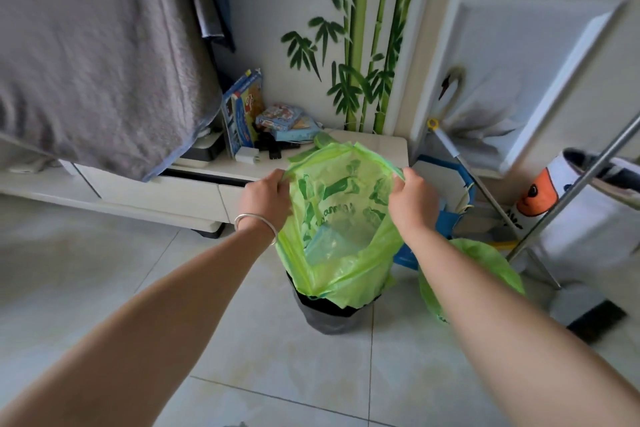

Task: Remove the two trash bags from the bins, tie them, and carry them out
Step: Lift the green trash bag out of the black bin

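Note:
A light green trash bag (341,218) printed with darker green figures stands half lifted out of a dark round bin (330,314) on the tiled floor. Its mouth is held wide, with some pale rubbish visible inside. My left hand (265,199) grips the bag's rim on the left; a silver bangle is on that wrist. My right hand (412,199) grips the rim on the right. A second green trash bag (485,263) lies on the floor just right of the bin, partly hidden behind my right forearm.
A low white cabinet (207,191) with boxes and clutter on top stands behind the bin, under a grey blanket (90,55). A blue dustpan (450,191), a mop handle, a metal pole (568,198) and a white door (512,73) crowd the right side.

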